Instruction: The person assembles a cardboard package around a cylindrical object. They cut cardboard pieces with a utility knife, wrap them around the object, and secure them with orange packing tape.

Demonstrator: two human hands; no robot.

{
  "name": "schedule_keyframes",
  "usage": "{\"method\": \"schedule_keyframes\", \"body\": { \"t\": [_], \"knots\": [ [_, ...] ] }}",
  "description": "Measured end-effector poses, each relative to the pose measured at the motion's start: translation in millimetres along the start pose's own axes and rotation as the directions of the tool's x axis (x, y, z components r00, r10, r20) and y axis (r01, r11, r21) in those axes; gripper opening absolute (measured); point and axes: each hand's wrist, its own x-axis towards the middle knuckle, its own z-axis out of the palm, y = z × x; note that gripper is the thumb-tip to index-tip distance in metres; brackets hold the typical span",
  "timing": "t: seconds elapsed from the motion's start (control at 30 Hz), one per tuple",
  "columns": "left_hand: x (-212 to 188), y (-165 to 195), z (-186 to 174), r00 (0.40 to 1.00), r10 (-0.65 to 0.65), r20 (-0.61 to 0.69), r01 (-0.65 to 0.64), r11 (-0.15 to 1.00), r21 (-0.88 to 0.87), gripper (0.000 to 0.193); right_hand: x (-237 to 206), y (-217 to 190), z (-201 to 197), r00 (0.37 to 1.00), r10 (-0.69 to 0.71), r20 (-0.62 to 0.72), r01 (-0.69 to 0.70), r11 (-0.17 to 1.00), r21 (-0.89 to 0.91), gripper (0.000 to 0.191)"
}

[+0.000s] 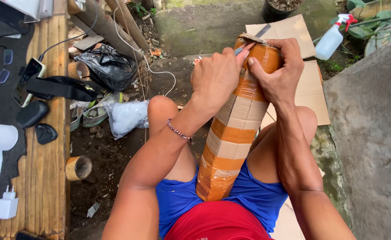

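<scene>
A long cardboard tube, wound with bands of brown tape, stands tilted between the person's knees, its lower end resting against the blue shorts and its upper end pointing away from the body. The left hand is closed around a thin grey blade or cutter at the top of the tube; the tool is mostly hidden, so its kind is not certain. The right hand grips the tube's top from the other side, fingers curled over the taped end and thumb pressed on the tape. A beaded bracelet sits on the left wrist.

Flat cardboard sheets lie on the ground beyond the tube, with a spray bottle just past them. To the left, a wooden counter carries a phone, a white charger and 2 dark pouches. A black plastic bag and a white bag lie on the dirt between counter and knee.
</scene>
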Motion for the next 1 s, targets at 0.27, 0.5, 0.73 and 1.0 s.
{"method": "schedule_keyframes", "body": {
  "t": [0.27,0.5,0.73,1.0],
  "knots": [
    [-20.5,-10.7,6.0,0.999,-0.002,0.048,0.001,1.0,0.029,0.05,-1.8,2.4,-6.9,0.996,0.084,0.005,-0.084,0.994,0.068,0.038],
    [5.4,-6.4,17.0,0.999,-0.009,-0.036,0.011,0.999,0.04,0.049,3.7,-5.5,-1.6,0.999,0.042,-0.033,-0.043,0.999,-0.013,0.038],
    [-23.4,-16.9,8.3,0.997,-0.061,0.041,0.057,0.994,0.095,0.048,1.6,-3.7,-8.4,0.997,0.068,-0.026,-0.066,0.996,0.061,0.039],
    [23.2,-42.0,57.7,0.992,-0.122,-0.04,0.126,0.983,0.134,0.048,2.8,-19.4,-13.9,0.997,0.051,-0.055,-0.048,0.997,0.066,0.041]
  ]
}}
